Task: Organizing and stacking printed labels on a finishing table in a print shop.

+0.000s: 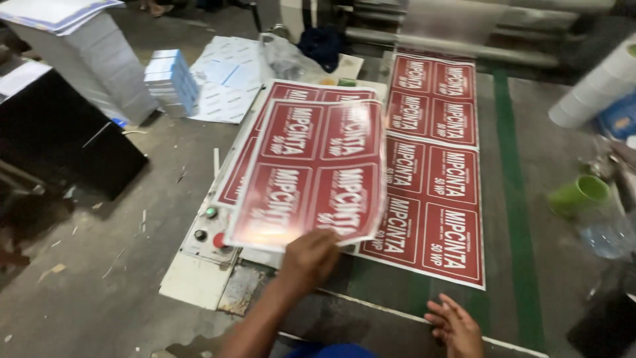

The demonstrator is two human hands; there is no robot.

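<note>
My left hand (310,257) grips the near edge of a glossy laminated sheet (311,169) printed with red rectangular labels, holding it lifted and tilted over the machine table. Under it lies a stack of similar red sheets (291,93). My right hand (457,326) rests open at the table's near edge, holding nothing, just below a long strip of laminated red labels (434,152) that runs from the rollers toward me.
Metal laminating rollers (457,40) stand at the far end. A control panel with round buttons (207,229) sits at the table's left. White paper stacks (171,81) lie on the floor. A green cup (578,195) and film rolls (599,83) are at the right.
</note>
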